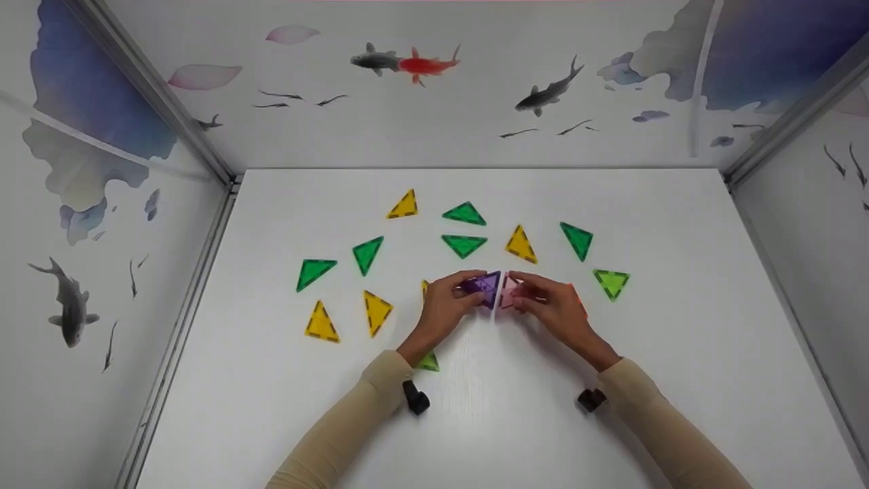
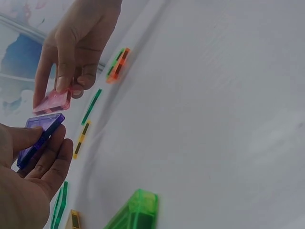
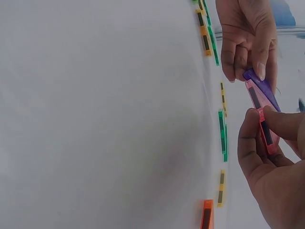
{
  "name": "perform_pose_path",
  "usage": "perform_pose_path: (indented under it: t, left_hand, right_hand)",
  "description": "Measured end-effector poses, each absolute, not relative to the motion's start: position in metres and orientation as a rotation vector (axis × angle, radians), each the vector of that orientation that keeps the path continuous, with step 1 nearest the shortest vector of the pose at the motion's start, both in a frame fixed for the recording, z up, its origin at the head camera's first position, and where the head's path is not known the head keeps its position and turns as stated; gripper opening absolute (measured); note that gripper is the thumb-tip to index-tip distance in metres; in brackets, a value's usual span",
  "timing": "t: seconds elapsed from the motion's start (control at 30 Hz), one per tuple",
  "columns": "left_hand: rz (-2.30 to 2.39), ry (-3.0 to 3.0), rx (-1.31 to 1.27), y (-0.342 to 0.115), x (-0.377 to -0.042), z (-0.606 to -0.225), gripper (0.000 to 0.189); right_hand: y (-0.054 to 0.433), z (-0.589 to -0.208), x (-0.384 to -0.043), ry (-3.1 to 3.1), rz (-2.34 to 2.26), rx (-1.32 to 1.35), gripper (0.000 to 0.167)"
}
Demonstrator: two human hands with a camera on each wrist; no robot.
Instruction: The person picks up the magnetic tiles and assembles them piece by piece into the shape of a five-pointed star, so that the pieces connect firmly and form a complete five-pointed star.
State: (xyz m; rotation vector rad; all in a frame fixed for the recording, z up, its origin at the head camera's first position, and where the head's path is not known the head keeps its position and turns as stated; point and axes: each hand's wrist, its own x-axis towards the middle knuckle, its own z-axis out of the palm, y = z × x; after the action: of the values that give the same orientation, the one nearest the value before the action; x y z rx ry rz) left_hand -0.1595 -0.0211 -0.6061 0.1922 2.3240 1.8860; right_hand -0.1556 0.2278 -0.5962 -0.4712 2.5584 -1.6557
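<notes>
Between thumb and fingers my left hand (image 1: pixel 445 299) pinches a purple translucent magnetic tile (image 1: pixel 487 288). A pink magnetic tile (image 1: pixel 508 291) is pinched the same way in my right hand (image 1: pixel 553 305). The two tiles are held up over the white table, edge facing edge, with a narrow gap between them in the head view. In the left wrist view the purple tile (image 2: pixel 42 136) sits just below the pink tile (image 2: pixel 53 101). Dark magnet strips show along the edge of the pink tile (image 3: pixel 259 114) in the right wrist view.
Loose triangular tiles lie around the hands: several green ones (image 1: pixel 465 246), several yellow ones (image 1: pixel 320 322) and a light green one (image 1: pixel 612 283). An orange tile (image 1: pixel 579 301) is partly hidden behind the right hand. Another light green tile (image 1: pixel 429 361) lies by the left wrist. Printed panels enclose the white table (image 1: pixel 516 421).
</notes>
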Motion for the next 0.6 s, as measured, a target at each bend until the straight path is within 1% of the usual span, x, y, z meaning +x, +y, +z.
perform_pose_path:
  t: [0.3, 0.5, 0.6]
  left_hand:
    - [1.804, 2.395, 0.258, -0.019, -0.164, -0.609, 0.041]
    - [1.543, 2.528, 0.522, -0.022, -0.17, -0.607, 0.053]
    - [1.429, 2.564, 0.637, -0.025, -0.173, -0.608, 0.055]
  right_hand:
    - [0.232, -0.599, -0.163, 2.493, -1.636, -0.48, 0.05]
    - [0.237, -0.601, -0.173, 2.43, -1.633, -0.468, 0.048]
    - [0.24, -0.6, -0.177, 2.415, -1.593, -0.47, 0.046]
